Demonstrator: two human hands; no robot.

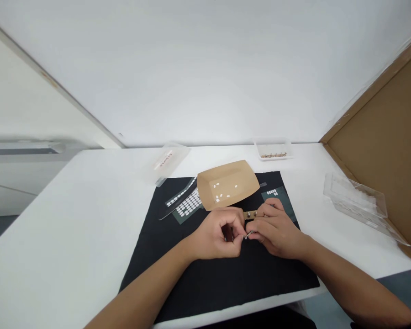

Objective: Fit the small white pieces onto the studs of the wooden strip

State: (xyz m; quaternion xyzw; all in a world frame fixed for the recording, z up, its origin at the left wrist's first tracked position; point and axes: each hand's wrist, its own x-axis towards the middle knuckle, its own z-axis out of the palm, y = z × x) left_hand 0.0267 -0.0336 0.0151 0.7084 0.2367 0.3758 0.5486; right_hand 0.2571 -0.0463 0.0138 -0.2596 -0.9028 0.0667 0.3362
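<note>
"Head view: where do you have the small metal piece (249, 235)?"

"You have it at your fingertips, above the black mat (205, 285), in the gap between your left hand (210, 233) and your right hand (281, 230)."

"What are your fingers doing?"

"Your right thumb and finger are pinched down on the piece. Your left thumb and forefinger come together at its left end; whether they grip it or only meet it, I cannot tell at this size. Your other left fingers curl round in a loop."

"Which way does the piece run?"

"Its long axis slants, from your left fingertips up and away toward your right ones. Your right hand covers more of it, so that is the nearer one."

"And the brown strip (246, 214) with the metal studs?"

"Just beyond the piece, lying roughly crosswise to you. Your left hand hides its left end, and your right fingers sit at the other. Past it stands the brown tray (245, 176), with white bits inside; that's the relation to judge by: piece nearest you, strip behind it."
</note>
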